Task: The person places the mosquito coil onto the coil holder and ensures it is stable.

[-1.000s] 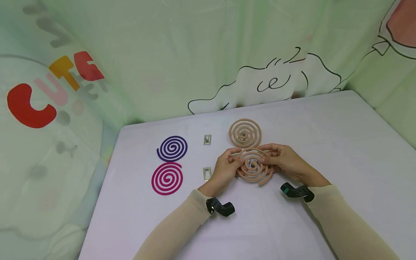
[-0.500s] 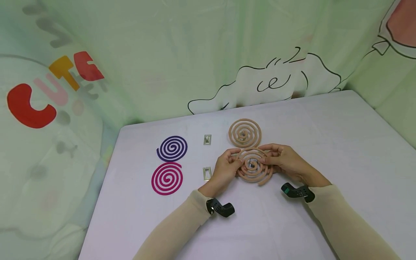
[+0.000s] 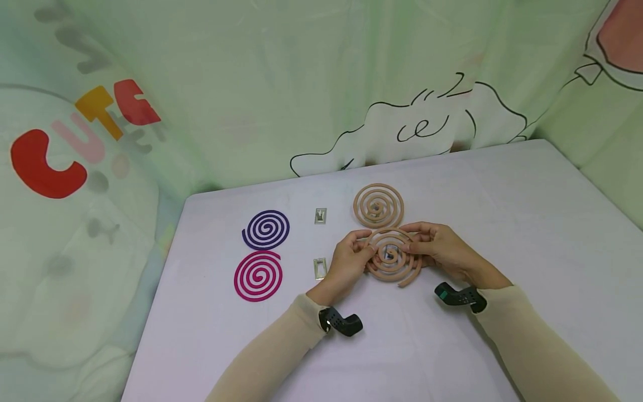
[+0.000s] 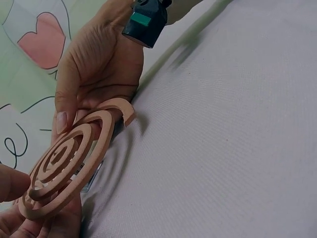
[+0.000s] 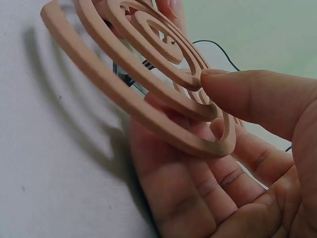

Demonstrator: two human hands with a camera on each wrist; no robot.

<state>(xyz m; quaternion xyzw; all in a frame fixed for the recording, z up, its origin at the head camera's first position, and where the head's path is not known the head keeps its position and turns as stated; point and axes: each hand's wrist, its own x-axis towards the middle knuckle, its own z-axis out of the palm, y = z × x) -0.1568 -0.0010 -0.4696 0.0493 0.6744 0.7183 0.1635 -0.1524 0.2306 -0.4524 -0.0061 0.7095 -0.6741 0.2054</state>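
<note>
A tan mosquito coil (image 3: 394, 274) is held between both hands, raised a little over the white table, its shadow showing below in both wrist views. My left hand (image 3: 346, 262) pinches the coil's left side, thumb on top and fingers underneath. On the opposite side my right hand (image 3: 444, 248) grips it the same way, its thumb pressing on the inner turns. Beneath the coil, a small metal stand (image 4: 93, 178) shows partly through the gaps. Just behind lies a second tan mosquito coil (image 3: 378, 190), with something small and metallic at its centre.
To the left lie a purple coil (image 3: 266, 246) and a magenta coil (image 3: 258, 297), nearly edge to edge. Two small metal stands are between the colours: a rear stand (image 3: 320, 216) and a front stand (image 3: 320, 268). A printed curtain (image 3: 251, 111) hangs behind the table (image 3: 527, 234).
</note>
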